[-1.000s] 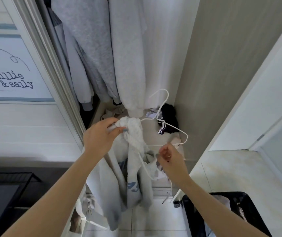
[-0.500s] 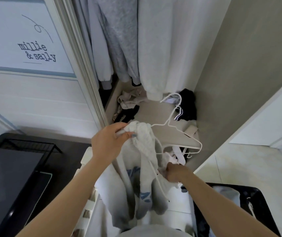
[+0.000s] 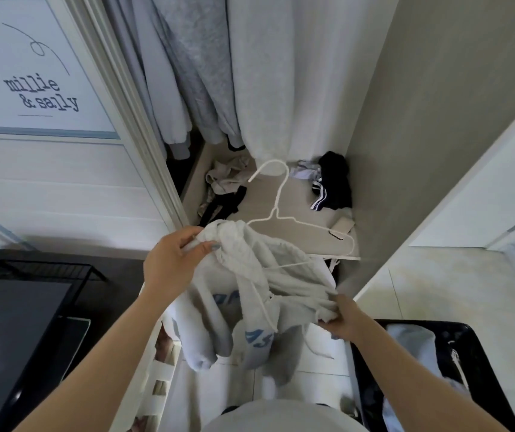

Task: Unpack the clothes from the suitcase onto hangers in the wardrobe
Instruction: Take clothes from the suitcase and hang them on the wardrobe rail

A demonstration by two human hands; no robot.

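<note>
My left hand (image 3: 172,263) grips bunched neck of pale grey hoodie (image 3: 284,285): blue lettering, drawstring dangling; right hand (image 3: 342,319) clenches its edge; white wire hanger (image 3: 281,194) partly under fabric

pale grey hoodie (image 3: 259,294) with blue lettering, white hanger (image 3: 281,194)
</note>
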